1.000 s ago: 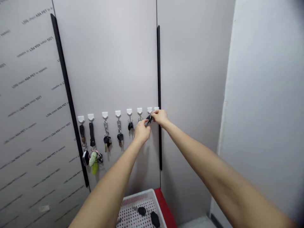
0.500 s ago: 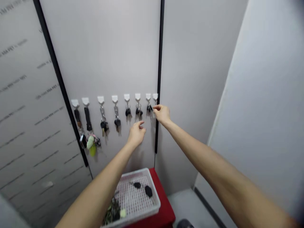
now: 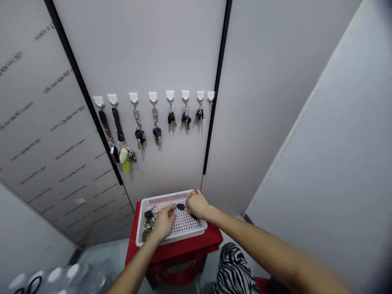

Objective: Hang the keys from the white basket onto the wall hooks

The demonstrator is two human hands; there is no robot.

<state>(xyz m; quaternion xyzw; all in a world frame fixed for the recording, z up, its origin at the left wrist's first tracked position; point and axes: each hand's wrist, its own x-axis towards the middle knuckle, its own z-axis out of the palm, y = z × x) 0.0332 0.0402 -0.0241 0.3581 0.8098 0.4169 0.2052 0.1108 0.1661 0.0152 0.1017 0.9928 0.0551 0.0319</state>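
Both my hands are down in a white perforated basket (image 3: pixel 159 200) that sits on a red stool (image 3: pixel 183 247). My left hand (image 3: pixel 164 222) lies in the middle of the basket with its fingers loosely spread on the floor of it, beside a small black key (image 3: pixel 180 207). My right hand (image 3: pixel 197 204) is curled at the basket's right side, its fingers closed over a black key (image 3: pixel 194 216) that shows beneath it. More keys (image 3: pixel 148 214) and a brass piece (image 3: pixel 146 233) lie at the basket's left end.
A row of white hooks (image 3: pixel 153 97) on the grey cabinet door carries several key sets; the rightmost hook (image 3: pixel 210 96) looks bare. A green fob (image 3: pixel 126 165) hangs at the left. A zebra-striped garment (image 3: pixel 234 269) is below. A wall stands close on the right.
Both hands have dropped from the hooks on the door down into the basket. The key set by the right end now hangs on its hook. The view has tilted downward.
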